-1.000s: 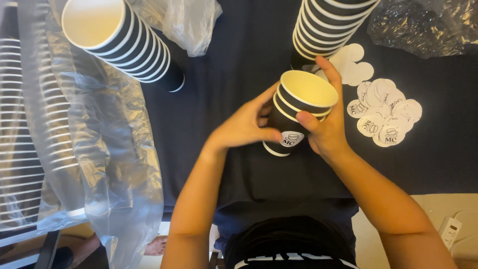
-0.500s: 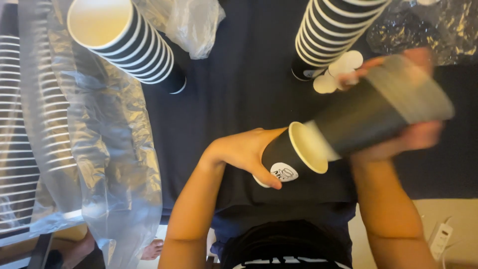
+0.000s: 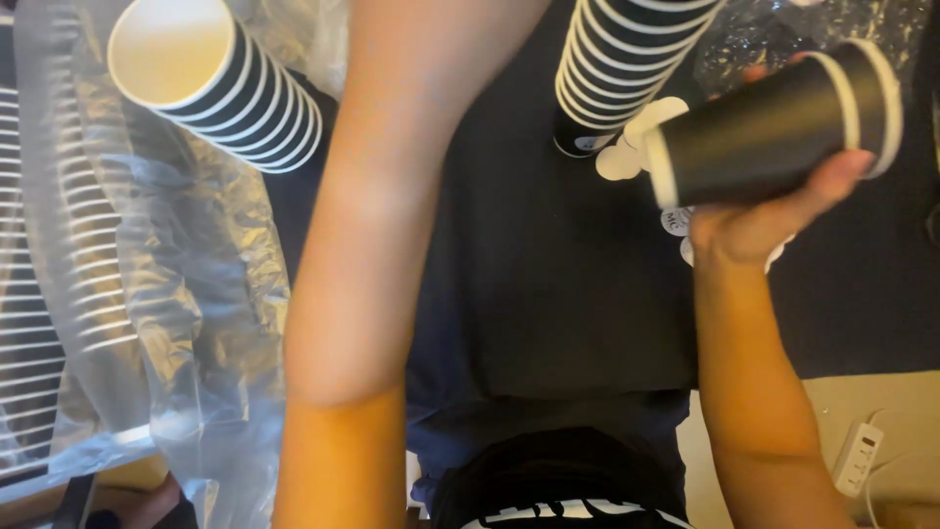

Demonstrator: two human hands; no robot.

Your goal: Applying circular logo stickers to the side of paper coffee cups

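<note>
Surface: dark cloth-covered table [image 3: 548, 294].
Far left: clear plastic wrap [image 3: 196, 294] over sleeved cups.
Upper left: leaning cup stack [image 3: 211, 83], open mouth up.
Left arm: forearm [image 3: 382, 186] reaches up out of frame; hand unseen, grip cannot be told.
Upper centre: second stack [image 3: 627, 49], white round stickers [image 3: 627, 152] beside it.
Right hand [image 3: 774, 220]: grasps nested black cups [image 3: 774, 132], held sideways above the table.
</note>
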